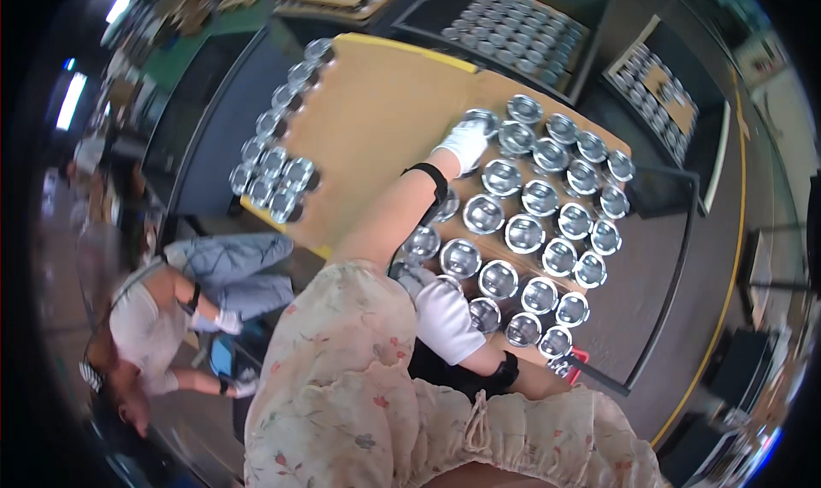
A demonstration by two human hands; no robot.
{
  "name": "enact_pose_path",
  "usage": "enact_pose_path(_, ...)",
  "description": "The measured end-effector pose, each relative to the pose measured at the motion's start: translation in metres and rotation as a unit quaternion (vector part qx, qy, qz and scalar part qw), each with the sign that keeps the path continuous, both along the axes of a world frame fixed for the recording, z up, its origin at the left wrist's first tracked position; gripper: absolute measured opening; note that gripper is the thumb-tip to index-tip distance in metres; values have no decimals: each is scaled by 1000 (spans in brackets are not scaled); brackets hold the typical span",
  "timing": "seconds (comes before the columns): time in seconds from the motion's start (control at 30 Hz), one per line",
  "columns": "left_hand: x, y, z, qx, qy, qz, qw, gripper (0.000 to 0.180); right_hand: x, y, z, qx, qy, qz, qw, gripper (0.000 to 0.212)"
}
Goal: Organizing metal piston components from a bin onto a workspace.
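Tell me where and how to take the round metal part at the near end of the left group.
Probably by the outer rim of that round metal part, from its right: neighbouring parts crowd its far side; bare cardboard lies rightward.

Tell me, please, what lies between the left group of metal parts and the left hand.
In the head view, bare brown board lies between that group of metal parts and the left hand.

Off to the left there's a co-worker (141, 317) in a pale top and blue trousers, with a bright lamp (71, 101) beyond. Over right, a yellow line (739, 257) crosses the floor (714, 240) near a dark box (742, 366).
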State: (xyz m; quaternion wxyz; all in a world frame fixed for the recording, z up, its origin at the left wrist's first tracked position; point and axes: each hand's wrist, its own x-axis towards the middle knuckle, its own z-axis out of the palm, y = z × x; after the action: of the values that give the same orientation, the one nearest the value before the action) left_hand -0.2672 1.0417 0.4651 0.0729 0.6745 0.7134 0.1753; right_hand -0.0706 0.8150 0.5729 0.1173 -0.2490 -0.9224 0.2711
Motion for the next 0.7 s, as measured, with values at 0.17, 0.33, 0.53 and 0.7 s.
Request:
enact_pose_path(0.17,-12,-139,84,60,-20,42,997,30,-19,-71,-10,-185,-17,143,972,21)
enact_pose_path(0.33,-4,-439,97,148,-68,420,893,19,-37,-165,-59,-184,-198,361,893,27)
enact_pose_path(0.53,233,-742,0,-108,-211,777,582,23,-40,-290,-92,-196,-316,501,781,29)
enact_pose_path(0.7,415,-830,-36,-229,-358,821,383,24,-24,-396,-122,-101,-355,621,692,30)
